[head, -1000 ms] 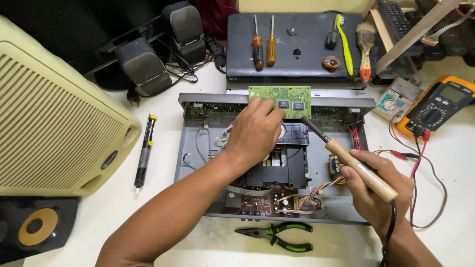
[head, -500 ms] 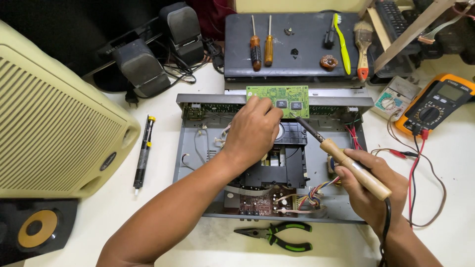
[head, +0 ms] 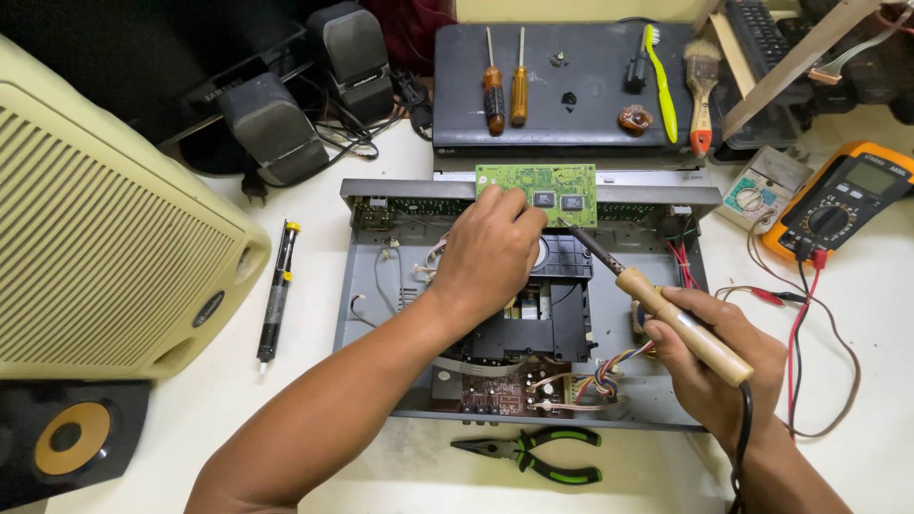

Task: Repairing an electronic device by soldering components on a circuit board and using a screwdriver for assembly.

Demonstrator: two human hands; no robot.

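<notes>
1. The white worktop (head: 400, 466) is crowded: a big cream speaker cabinet (head: 105, 219) at the left, small dark speakers behind, a yellow multimeter (head: 838, 205) with trailing red leads at the right, and green-handled pliers (head: 538, 452) lying at the near edge.
2. In the middle sits an opened grey player chassis (head: 376, 295), its wiring and boards bare. Behind it a dark lid carries two screwdrivers (head: 505, 81), a yellow toothbrush and a paintbrush.
3. The green circuit board (head: 562, 186) stands tilted up at the chassis's rear edge. The left hand (head: 490, 252) has its fingers closed on the board's lower left edge.
4. I'd judge the board light, thin and stiff, but fragile; it is best held by its bare edges, clear of chips and solder joints.
5. The right hand (head: 709, 366) is wrapped tight round the wooden handle of a soldering iron (head: 657, 305), its dark tip reaching to the board's lower edge; whether it touches I cannot tell.
6. The iron's metal end is presumably hot, so the handle is the only safe hold.
7. A black desoldering pump (head: 276, 290) lies apart, left of the chassis.
</notes>
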